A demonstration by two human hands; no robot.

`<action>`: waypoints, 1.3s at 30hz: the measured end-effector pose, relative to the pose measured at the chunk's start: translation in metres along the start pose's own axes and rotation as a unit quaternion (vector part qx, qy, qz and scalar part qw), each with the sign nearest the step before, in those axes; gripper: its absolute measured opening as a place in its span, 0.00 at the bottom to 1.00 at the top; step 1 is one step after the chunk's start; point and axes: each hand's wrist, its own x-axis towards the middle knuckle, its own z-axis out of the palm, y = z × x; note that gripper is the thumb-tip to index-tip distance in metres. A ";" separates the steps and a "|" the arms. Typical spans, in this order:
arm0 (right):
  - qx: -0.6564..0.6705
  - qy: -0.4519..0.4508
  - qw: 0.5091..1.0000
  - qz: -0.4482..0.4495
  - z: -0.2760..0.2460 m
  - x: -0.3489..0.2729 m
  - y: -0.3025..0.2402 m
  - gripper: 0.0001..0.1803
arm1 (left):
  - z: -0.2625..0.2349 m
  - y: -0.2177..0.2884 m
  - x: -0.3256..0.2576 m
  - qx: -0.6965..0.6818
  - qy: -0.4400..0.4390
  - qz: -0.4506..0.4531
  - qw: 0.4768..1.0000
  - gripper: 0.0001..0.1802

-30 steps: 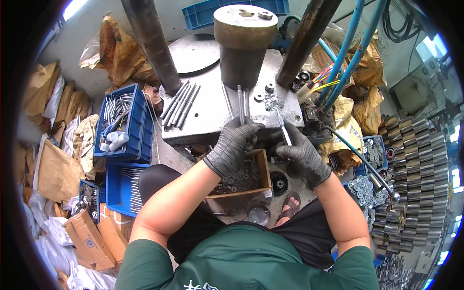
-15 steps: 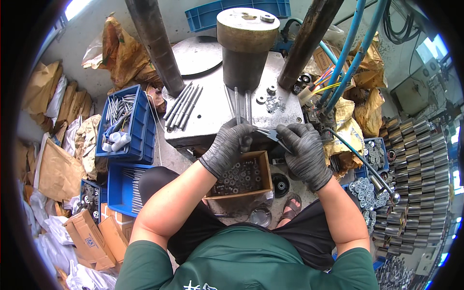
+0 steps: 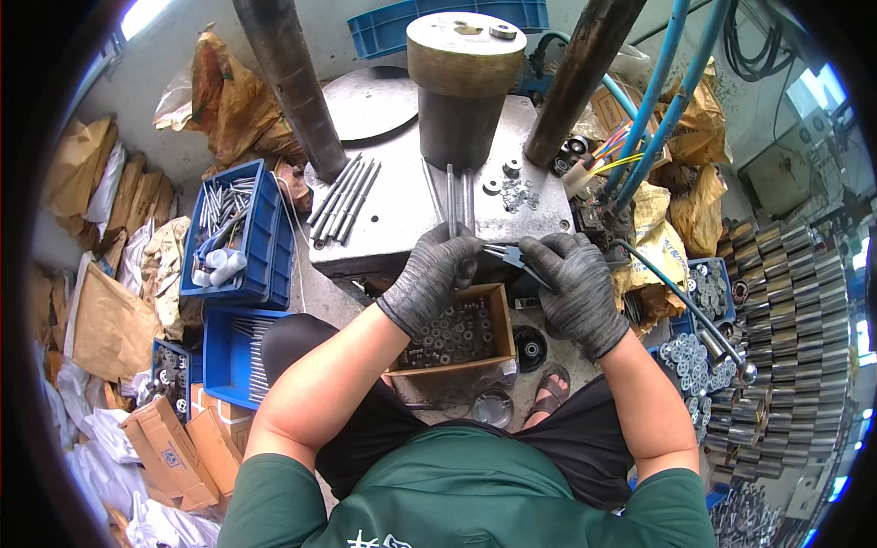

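Observation:
Both my hands wear dark grey gloves and meet in front of the metal table (image 3: 402,205). My left hand (image 3: 425,279) is closed around a slim metal shaft (image 3: 451,196), which points away from me. In my right hand (image 3: 583,297) is a pair of pliers (image 3: 514,257); their thin tips reach to the left fingers and the shaft. Fingers hide the exact spot where tips and shaft meet. Beyond the hands, a row of metal shafts (image 3: 345,203) lies at the table's left. Small clips (image 3: 521,195) and a bearing (image 3: 492,186) lie to its right.
A thick steel cylinder (image 3: 466,119) rises from the table between two dark posts (image 3: 290,87). Below my hands stands a wooden box (image 3: 457,368) of small round parts. Blue bins (image 3: 239,361) of rods stand left; stacked metal cylinders (image 3: 776,329) fill the right.
The pliers and my right hand have shifted very slightly. My left hand keeps its grip on the shaft in nearly the same place.

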 end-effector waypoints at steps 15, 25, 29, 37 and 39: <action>0.312 -0.016 0.903 0.295 -0.013 -0.014 0.035 0.24 | -0.004 0.002 -0.007 0.257 0.006 0.144 0.956 0.15; 0.279 -0.104 0.913 0.280 -0.037 -0.017 0.041 0.26 | -0.001 0.015 -0.016 0.294 -0.051 0.146 0.943 0.18; 0.328 -0.177 0.893 0.254 -0.053 -0.010 0.034 0.26 | -0.003 0.018 -0.019 0.324 -0.073 0.184 0.925 0.18; 0.418 -0.238 0.840 0.251 -0.020 -0.018 0.024 0.28 | 0.005 0.015 -0.023 0.242 -0.131 0.146 0.950 0.19; 0.421 -0.240 0.842 0.240 -0.012 -0.020 0.024 0.28 | 0.010 0.017 -0.025 0.220 -0.137 0.135 0.956 0.19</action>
